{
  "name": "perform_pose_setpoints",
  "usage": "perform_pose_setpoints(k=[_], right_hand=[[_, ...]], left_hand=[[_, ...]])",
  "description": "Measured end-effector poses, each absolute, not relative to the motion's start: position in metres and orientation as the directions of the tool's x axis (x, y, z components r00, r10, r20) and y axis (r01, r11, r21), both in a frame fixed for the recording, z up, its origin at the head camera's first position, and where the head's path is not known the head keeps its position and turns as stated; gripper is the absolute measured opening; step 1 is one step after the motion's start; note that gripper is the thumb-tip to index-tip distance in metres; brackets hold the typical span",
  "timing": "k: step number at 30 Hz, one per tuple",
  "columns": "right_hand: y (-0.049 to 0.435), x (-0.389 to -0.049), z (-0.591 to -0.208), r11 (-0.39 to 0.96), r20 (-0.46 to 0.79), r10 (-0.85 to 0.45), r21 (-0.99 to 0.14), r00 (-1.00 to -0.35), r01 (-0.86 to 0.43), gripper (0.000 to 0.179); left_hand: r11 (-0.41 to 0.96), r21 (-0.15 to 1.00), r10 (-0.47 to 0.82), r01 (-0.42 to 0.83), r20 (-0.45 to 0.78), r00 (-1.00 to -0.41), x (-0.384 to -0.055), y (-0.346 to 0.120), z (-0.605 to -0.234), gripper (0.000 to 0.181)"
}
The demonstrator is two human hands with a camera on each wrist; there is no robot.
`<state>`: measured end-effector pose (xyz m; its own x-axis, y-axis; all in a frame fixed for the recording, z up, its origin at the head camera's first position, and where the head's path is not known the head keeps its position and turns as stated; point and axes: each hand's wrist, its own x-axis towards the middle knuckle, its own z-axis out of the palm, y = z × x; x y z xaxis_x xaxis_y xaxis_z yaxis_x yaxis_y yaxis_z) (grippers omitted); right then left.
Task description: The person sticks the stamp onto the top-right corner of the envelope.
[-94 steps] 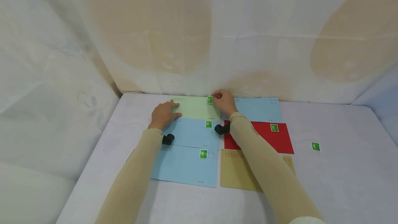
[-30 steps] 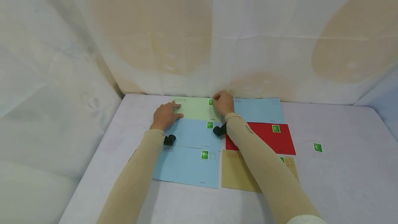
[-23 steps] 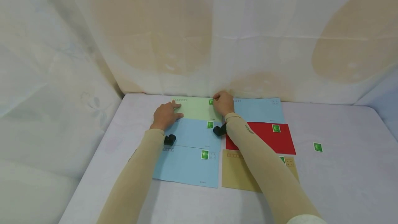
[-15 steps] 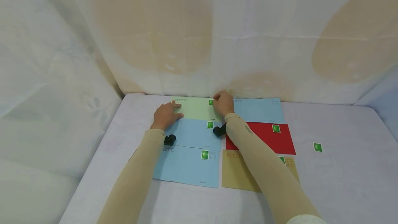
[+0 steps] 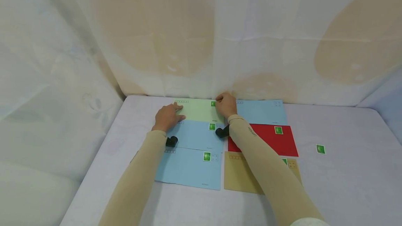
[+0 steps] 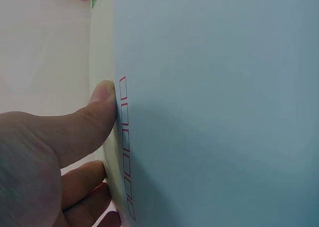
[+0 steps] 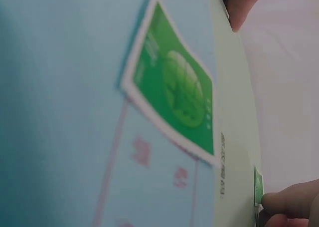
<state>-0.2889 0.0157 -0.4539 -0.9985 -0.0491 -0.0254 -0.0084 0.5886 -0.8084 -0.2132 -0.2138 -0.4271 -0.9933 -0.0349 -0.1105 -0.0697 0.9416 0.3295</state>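
Observation:
A light green envelope (image 5: 198, 109) lies at the back of the table. My left hand (image 5: 166, 116) rests on its left end, fingers and thumb spread; in the left wrist view the thumb (image 6: 99, 107) lies along the green paper beside a blue envelope (image 6: 214, 107). At the green envelope's top right corner is a small green stamp (image 5: 213, 103) with a white border. My right hand (image 5: 226, 105), fingers curled, pinches this stamp's edge; the right wrist view shows fingertips (image 7: 279, 199) against it. Part of the stamp is hidden by the fingers.
Nearer lie two stamped blue envelopes, including the nearest one (image 5: 188, 170). At right are another blue envelope (image 5: 260, 111), a stamped red envelope (image 5: 267, 138) and a brown envelope (image 5: 242, 177), partly under the right sleeve. A loose stamp (image 5: 320, 149) lies further right.
Compared with three seconds ago, my right hand's fingers are drawn in closer at the stamp. The view has shifted slightly. Over the last second nothing visibly moves, and the left hand stays in place.

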Motion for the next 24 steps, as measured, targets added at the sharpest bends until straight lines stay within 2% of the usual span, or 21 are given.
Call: perform_pose_setpoints(k=[24], right_hand=[[0.025,-0.279,-0.433,0.554,0.007,-0.091,-0.831,-0.996,-0.057,0.02]], left_hand=[[0.94,0.334,-0.031,-0.072,-0.124,-0.992,-0.214,-0.215,-0.425,0.055]])
